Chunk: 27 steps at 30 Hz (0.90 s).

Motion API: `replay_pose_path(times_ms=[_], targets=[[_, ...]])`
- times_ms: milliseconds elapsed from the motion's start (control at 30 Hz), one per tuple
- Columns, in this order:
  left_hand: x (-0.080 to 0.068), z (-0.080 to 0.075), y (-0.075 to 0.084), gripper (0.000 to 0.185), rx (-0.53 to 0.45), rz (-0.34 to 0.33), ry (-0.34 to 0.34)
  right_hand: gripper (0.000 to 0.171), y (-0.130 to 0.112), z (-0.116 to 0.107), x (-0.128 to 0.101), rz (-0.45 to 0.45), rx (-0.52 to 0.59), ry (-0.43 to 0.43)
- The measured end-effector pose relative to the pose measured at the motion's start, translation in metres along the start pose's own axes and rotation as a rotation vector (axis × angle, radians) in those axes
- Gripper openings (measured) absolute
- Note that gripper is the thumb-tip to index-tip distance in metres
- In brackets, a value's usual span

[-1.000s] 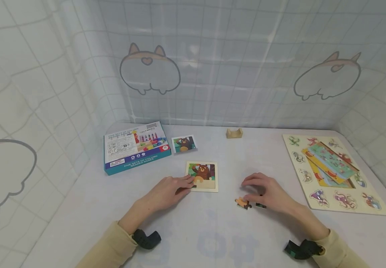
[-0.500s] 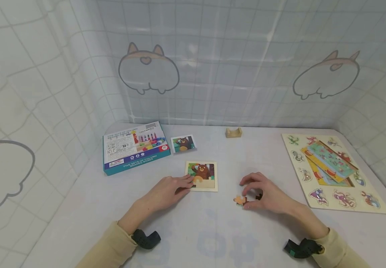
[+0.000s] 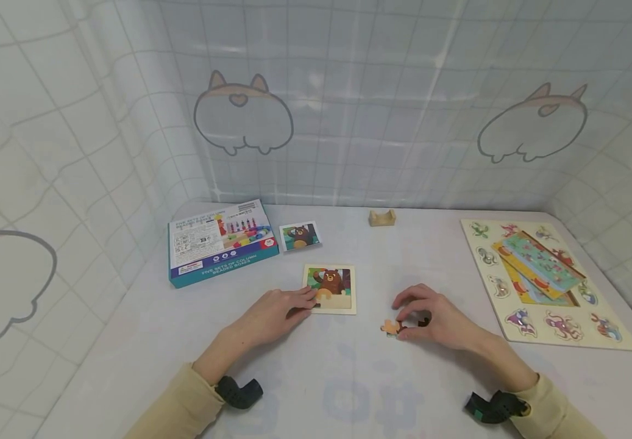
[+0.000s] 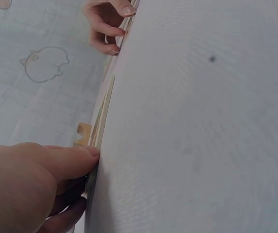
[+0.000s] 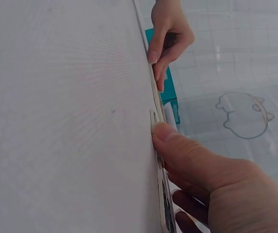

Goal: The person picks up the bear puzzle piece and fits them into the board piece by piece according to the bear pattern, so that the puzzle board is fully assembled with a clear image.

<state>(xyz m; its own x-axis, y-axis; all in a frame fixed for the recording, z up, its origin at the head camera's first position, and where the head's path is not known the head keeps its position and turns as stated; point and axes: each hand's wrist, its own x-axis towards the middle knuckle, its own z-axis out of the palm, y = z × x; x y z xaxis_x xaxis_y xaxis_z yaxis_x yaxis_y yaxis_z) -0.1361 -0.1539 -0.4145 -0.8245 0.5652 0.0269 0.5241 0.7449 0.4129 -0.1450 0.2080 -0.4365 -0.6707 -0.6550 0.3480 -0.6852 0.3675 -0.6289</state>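
A square wooden bear puzzle board (image 3: 335,302) lies on the table, its upper part filled and its lower part bare wood. My left hand (image 3: 274,314) holds the board at its lower left corner, thumb at the near edge, fingers over the left side. To the right, my right hand (image 3: 437,318) pinches an orange and brown puzzle piece (image 3: 389,327) between thumb and index finger, low at the tabletop. Partly hidden under that hand is a dark puzzle piece (image 3: 424,321); in the right wrist view, that other piece (image 5: 165,206) lies flat.
Behind the board lies a bear picture card (image 3: 300,236), with a teal and white box (image 3: 223,242) to its left. A small wooden cradle (image 3: 383,217) stands at the back. At right, a large animal board (image 3: 493,305) bears colourful panels (image 3: 540,265).
My right thumb and index finger have closed on the orange and brown piece, which has slid slightly left. The left hand and the board stay in place.
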Motion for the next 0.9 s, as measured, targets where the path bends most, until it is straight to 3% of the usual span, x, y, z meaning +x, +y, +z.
replay_pose_path(times_ms=[167, 500, 700, 900], targets=[[0.000, 0.000, 0.000, 0.033, 0.004, -0.001, -0.006, 0.019, 0.000, 0.000, 0.000, 0.003, 0.004, -0.019], [0.000, -0.001, 0.001, 0.033, -0.002, -0.001, -0.007, 0.017, 0.000, 0.003, 0.002, -0.014, -0.020, 0.022], [0.000, -0.003, 0.000, 0.033, -0.005, 0.003, -0.014, 0.020, -0.006, 0.011, 0.016, -0.061, -0.028, 0.106], [0.000, -0.002, 0.000, 0.033, -0.007, 0.001, -0.022, 0.020, -0.010, 0.024, 0.035, -0.052, -0.021, 0.117]])
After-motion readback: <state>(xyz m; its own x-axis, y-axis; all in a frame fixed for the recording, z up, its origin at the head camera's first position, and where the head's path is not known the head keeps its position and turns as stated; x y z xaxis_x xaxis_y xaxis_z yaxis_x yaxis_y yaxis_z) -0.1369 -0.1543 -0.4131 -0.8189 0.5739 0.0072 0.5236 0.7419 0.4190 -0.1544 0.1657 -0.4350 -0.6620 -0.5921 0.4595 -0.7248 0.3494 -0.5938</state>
